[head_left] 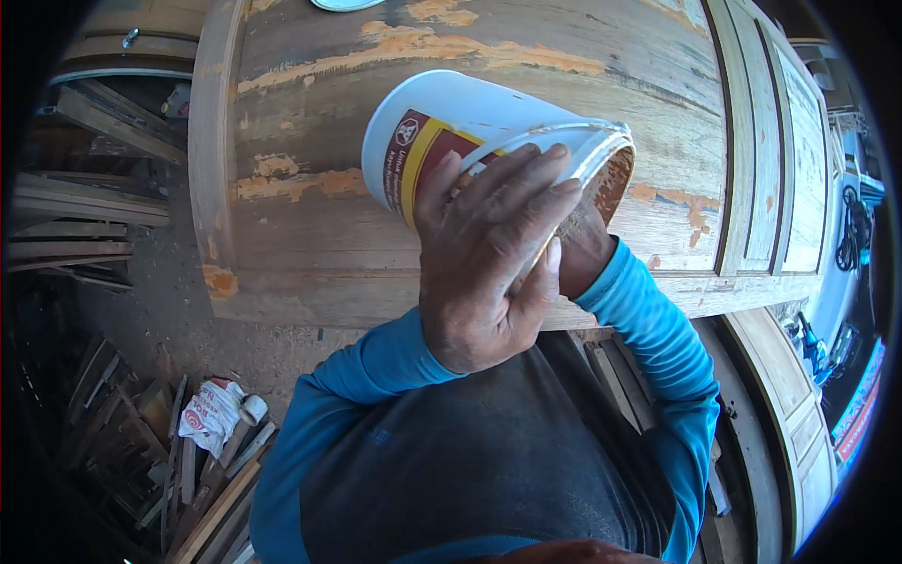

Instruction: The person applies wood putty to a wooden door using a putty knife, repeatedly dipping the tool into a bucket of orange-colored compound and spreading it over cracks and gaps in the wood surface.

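Observation:
A white plastic bucket [470,99] with a maroon and yellow label is tipped over, its mouth facing right and toward me. Brown residue coats the inside wall near the rim. My left hand [493,249] grips it at the mouth, fingers lying over the label side and thumb by the rim. Inside the mouth is my right hand [584,246]; only the wrist and part of the back show, so its fingers are hidden. Beneath the bucket lies a wooden door panel [310,221] with orange-brown filler patches [296,188] on its surface.
A round pale lid or container [346,4] is cut off at the top edge. Stacked boards [89,202] stand at left. Wood offcuts [221,512] and a white plastic bag [211,414] lie on the lower left floor. Another panelled door [785,385] leans at right.

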